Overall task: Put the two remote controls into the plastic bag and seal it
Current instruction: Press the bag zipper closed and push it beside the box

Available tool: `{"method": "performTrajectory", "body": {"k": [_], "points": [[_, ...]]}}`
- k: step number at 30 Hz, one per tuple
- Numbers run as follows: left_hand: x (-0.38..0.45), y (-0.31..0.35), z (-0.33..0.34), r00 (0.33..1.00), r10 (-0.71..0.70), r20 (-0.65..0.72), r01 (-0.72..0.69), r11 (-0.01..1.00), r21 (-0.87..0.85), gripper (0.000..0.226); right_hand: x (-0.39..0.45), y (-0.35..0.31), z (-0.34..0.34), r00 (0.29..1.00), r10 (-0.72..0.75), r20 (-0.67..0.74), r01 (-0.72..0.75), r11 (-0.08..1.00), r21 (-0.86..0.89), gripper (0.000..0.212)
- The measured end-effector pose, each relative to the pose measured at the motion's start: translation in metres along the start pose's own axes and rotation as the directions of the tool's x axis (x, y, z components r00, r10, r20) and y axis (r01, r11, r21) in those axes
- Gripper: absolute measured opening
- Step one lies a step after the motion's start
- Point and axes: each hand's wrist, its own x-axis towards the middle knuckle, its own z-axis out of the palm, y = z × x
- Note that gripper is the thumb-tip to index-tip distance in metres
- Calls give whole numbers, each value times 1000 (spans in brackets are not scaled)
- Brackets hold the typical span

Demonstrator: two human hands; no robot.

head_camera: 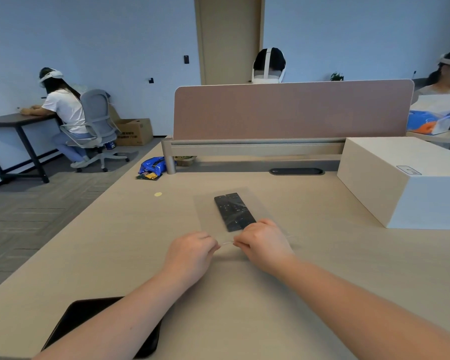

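Two black remote controls (233, 211) lie side by side inside a clear plastic bag (208, 209) flat on the beige desk (115, 242). The bag's mouth points toward me. My left hand (191, 253) pinches the bag's near edge strip between thumb and fingers. My right hand (264, 242) pinches the same strip just to the right, its knuckles covering the remotes' near ends. A short stretch of the strip shows between the two hands.
A white box (405, 178) stands at the right. A pink divider panel (291, 110) closes the far desk edge. A black tablet-like slab (89, 323) lies near left under my forearm. A blue packet (152, 166) rests at the far left corner. Other people sit beyond.
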Motion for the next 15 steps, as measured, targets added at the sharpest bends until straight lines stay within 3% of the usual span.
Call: {"method": "performTrajectory", "body": {"k": [15], "points": [[-2, -8, 4, 997, 72, 27, -73, 996, 57, 39, 10, -8, -1, 993, -80, 91, 75, 995, 67, 29]]}}
